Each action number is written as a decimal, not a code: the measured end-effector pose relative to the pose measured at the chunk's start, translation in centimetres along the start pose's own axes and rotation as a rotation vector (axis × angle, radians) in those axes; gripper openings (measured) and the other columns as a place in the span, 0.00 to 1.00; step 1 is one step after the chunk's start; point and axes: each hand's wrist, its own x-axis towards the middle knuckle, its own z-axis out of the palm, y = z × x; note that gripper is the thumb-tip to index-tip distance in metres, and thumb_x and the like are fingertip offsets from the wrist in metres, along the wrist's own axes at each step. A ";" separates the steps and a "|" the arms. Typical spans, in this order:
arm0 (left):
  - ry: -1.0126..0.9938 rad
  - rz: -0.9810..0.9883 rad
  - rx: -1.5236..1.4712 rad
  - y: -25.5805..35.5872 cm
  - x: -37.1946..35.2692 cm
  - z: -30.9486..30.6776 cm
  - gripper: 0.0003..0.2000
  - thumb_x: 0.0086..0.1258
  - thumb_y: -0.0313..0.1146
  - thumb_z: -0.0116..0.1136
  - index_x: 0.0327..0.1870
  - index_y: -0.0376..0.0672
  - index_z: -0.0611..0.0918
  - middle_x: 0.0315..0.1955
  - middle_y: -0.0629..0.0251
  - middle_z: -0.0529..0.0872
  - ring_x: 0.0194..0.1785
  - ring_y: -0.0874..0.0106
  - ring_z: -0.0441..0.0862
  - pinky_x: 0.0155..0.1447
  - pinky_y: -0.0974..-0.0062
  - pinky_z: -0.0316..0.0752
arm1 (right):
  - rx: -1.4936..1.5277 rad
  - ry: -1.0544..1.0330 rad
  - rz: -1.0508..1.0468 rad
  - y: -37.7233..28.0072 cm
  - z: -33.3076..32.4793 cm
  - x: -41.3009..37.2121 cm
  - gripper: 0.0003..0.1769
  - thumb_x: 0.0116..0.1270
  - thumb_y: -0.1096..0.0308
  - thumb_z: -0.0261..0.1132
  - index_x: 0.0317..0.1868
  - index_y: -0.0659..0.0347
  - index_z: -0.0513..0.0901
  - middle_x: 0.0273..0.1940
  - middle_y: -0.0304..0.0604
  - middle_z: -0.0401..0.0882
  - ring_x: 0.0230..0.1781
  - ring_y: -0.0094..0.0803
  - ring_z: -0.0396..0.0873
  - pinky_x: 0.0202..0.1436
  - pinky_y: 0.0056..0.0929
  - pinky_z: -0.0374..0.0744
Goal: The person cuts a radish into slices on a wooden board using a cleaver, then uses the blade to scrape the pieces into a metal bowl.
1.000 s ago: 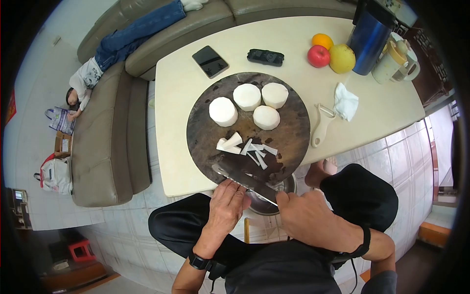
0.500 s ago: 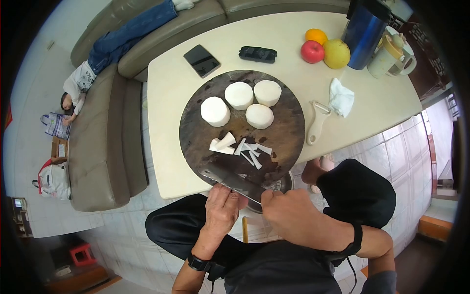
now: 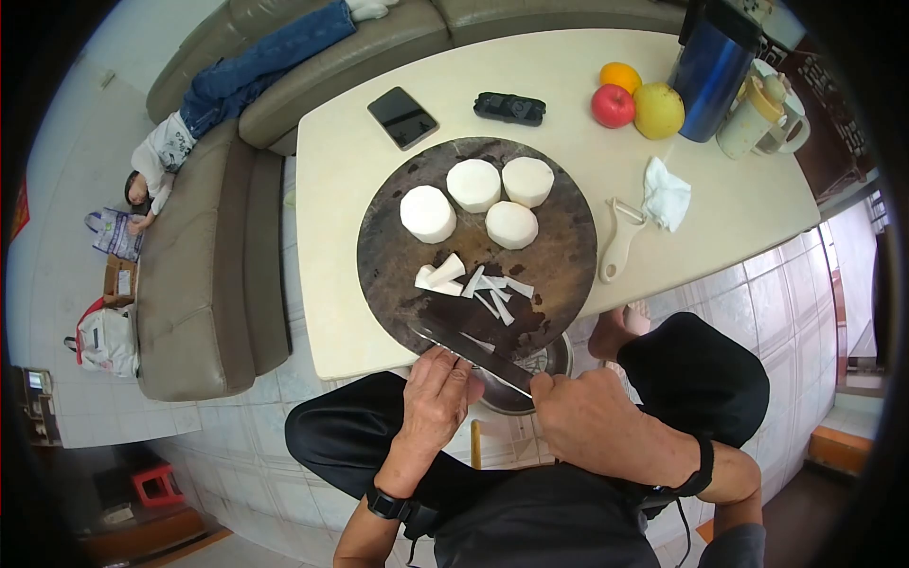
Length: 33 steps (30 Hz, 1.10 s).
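Observation:
My right hand (image 3: 592, 417) is closed around the handle of a broad kitchen knife (image 3: 488, 363), its dark blade slanting up and left over the near edge of a round dark cutting board (image 3: 398, 284). My left hand (image 3: 436, 393) is at the blade's near side, its fingers curled and pressed together; what they hold, if anything, is hidden. Beyond the knife lie thin white strips (image 3: 494, 295) and thicker white wedges (image 3: 441, 275), which look like cut radish. Several thick white cylinders, one a peeled chunk (image 3: 427, 215), stand farther back on the board.
A peeler (image 3: 620, 244) and a crumpled white cloth (image 3: 667, 196) lie right of the board. Behind are a phone (image 3: 402, 118), a black case (image 3: 509, 108), fruit (image 3: 657, 111) and a blue flask (image 3: 717, 76). A metal bowl (image 3: 559, 364) sits below the table edge. Someone lies on the sofa (image 3: 208, 284).
The knife blade has tilted and now shows a narrower face, with more of the bowl visible below it. My right hand has shifted slightly right. The whole view has moved a little.

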 end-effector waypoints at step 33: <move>0.010 0.051 0.006 -0.2 0.5 -0.4 0.21 0.43 0.21 0.70 0.44 0.31 0.85 0.45 0.52 0.83 0.50 0.55 0.82 0.52 0.63 0.80 | 0.116 0.036 0.035 0.9 1.7 2.0 0.10 0.51 0.73 0.63 0.31 0.70 0.75 0.20 0.54 0.79 0.20 0.50 0.82 0.23 0.43 0.77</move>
